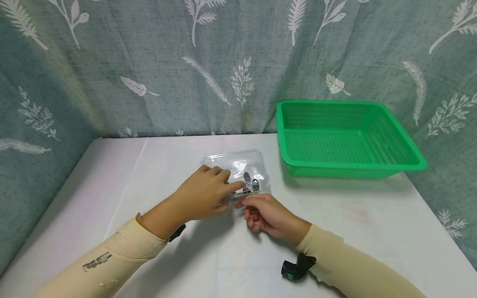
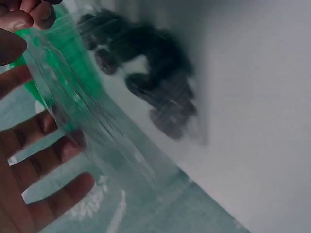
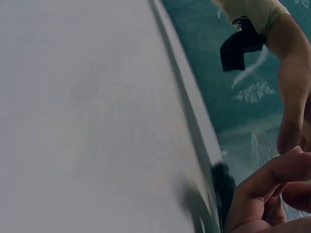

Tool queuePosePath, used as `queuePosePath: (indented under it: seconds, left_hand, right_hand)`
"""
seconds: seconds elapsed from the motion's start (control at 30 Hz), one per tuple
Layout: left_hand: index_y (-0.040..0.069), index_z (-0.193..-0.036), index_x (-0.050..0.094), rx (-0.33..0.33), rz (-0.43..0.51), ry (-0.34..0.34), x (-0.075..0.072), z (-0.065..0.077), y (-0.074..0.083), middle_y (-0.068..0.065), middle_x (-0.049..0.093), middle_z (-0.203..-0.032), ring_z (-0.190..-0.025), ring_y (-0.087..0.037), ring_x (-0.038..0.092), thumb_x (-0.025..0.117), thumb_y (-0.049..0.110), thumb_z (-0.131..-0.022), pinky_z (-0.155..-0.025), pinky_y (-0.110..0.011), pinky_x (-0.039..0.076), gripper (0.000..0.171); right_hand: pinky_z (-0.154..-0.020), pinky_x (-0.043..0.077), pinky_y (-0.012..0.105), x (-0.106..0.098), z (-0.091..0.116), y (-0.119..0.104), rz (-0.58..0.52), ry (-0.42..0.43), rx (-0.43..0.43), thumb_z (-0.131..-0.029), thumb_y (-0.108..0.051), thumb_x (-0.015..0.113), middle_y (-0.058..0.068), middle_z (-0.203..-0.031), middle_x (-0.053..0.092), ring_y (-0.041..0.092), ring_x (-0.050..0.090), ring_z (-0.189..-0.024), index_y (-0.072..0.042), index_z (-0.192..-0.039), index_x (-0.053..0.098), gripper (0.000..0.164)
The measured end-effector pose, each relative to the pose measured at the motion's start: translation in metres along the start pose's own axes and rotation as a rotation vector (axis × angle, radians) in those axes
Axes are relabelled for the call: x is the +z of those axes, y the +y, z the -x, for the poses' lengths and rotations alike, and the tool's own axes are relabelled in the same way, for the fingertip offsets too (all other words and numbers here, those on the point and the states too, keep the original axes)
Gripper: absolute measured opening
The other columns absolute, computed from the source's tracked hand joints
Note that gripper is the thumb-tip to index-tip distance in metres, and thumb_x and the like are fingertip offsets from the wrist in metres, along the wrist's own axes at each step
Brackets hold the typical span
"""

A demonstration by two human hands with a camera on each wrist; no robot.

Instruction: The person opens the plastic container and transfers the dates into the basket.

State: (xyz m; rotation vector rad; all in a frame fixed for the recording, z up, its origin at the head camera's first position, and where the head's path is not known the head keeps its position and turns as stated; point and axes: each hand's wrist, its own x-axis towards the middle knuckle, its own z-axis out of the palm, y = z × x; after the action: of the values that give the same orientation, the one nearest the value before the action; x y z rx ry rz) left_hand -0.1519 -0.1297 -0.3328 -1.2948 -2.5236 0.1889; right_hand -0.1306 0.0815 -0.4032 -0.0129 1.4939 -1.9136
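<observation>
A clear plastic box lies on the white table, with several small dark pieces showing through it; their kind cannot be told. My left hand rests over its left front part, index finger stretched across the lid. In the left wrist view, the left fingers are spread and fairly straight against the plastic. At the box's front edge my right hand pinches between thumb and forefinger, the other fingers curled. Thumb and fingers of the right hand meet close to the left thumb in the right wrist view.
A green slotted basket stands at the back right of the white table. Behind the table hangs a grey-green leaf-patterned curtain. Black wrist mounts sit below the beige sleeves.
</observation>
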Motion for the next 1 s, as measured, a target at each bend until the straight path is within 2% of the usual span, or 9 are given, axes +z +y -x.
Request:
queuePosePath:
  seconds: [0.07, 0.23, 0.3, 0.43, 0.57, 0.77, 1.0]
  left_hand:
    - [0.025, -0.120, 0.061, -0.005, 0.007, -0.003, 0.002, -0.008, 0.004, -0.001, 0.060, -0.092, -0.080, -0.023, 0.060, 0.065, 0.030, -0.084, -0.072, -0.045, 0.055, 0.037]
    - [0.020, -0.111, 0.062, -0.030, 0.095, -0.043, 0.004, -0.032, 0.015, 0.001, 0.064, -0.102, -0.091, -0.020, 0.063, 0.066, 0.031, -0.090, -0.077, -0.042, 0.056, 0.024]
    - [0.018, -0.107, 0.061, -0.025, 0.102, -0.029, 0.007, -0.042, 0.020, 0.002, 0.062, -0.098, -0.090, -0.019, 0.062, 0.067, 0.030, -0.091, -0.073, -0.040, 0.055, 0.021]
    - [0.017, -0.103, 0.060, -0.011, 0.035, 0.037, 0.012, -0.056, 0.029, 0.001, 0.060, -0.091, -0.086, -0.019, 0.061, 0.069, 0.025, -0.091, -0.064, -0.035, 0.055, 0.016]
    - [0.020, -0.104, 0.061, -0.006, -0.033, 0.058, 0.013, -0.061, 0.032, 0.002, 0.062, -0.091, -0.085, -0.019, 0.063, 0.072, 0.023, -0.090, -0.061, -0.033, 0.055, 0.019]
    - [0.022, -0.107, 0.059, 0.045, -0.050, 0.054, 0.012, -0.062, 0.036, 0.001, 0.064, -0.094, -0.080, -0.019, 0.063, 0.081, 0.014, -0.081, -0.053, -0.031, 0.055, 0.036]
    - [0.024, -0.102, 0.066, -0.029, -0.071, 0.071, 0.011, -0.065, 0.042, 0.001, 0.066, -0.092, -0.079, -0.020, 0.064, 0.080, 0.012, -0.081, -0.050, -0.032, 0.054, 0.027]
  right_hand:
    - [-0.044, 0.040, 0.015, -0.010, 0.005, -0.002, 0.000, 0.030, -0.005, -0.102, -0.017, 0.048, -0.004, -0.065, 0.054, 0.005, 0.049, -0.050, 0.006, -0.115, 0.060, 0.028]
    - [-0.047, 0.042, 0.016, -0.030, 0.015, -0.002, -0.024, 0.090, -0.036, -0.102, -0.018, 0.048, -0.006, -0.065, 0.054, 0.005, 0.050, -0.051, 0.001, -0.110, 0.059, 0.023]
    - [-0.048, 0.041, 0.017, -0.036, 0.018, -0.002, -0.039, 0.113, -0.059, -0.103, -0.017, 0.046, -0.006, -0.065, 0.054, 0.005, 0.050, -0.052, 0.001, -0.111, 0.057, 0.023]
    - [-0.050, 0.038, 0.018, -0.040, 0.021, -0.003, -0.086, 0.164, -0.124, -0.104, -0.015, 0.044, -0.005, -0.066, 0.055, 0.006, 0.050, -0.054, -0.001, -0.112, 0.057, 0.021]
    - [-0.049, 0.038, 0.018, -0.039, 0.020, -0.001, -0.116, 0.195, -0.171, -0.105, -0.014, 0.044, -0.003, -0.067, 0.054, 0.007, 0.049, -0.054, -0.003, -0.109, 0.058, 0.018]
    - [-0.047, 0.039, 0.017, -0.038, 0.019, 0.002, -0.103, 0.248, -0.189, -0.106, -0.013, 0.045, -0.003, -0.067, 0.053, 0.006, 0.048, -0.053, -0.004, -0.104, 0.058, 0.016]
    - [-0.047, 0.039, 0.018, -0.039, 0.018, 0.000, -0.107, 0.257, -0.194, -0.103, -0.011, 0.050, -0.003, -0.066, 0.052, 0.007, 0.048, -0.053, -0.006, -0.099, 0.060, 0.012]
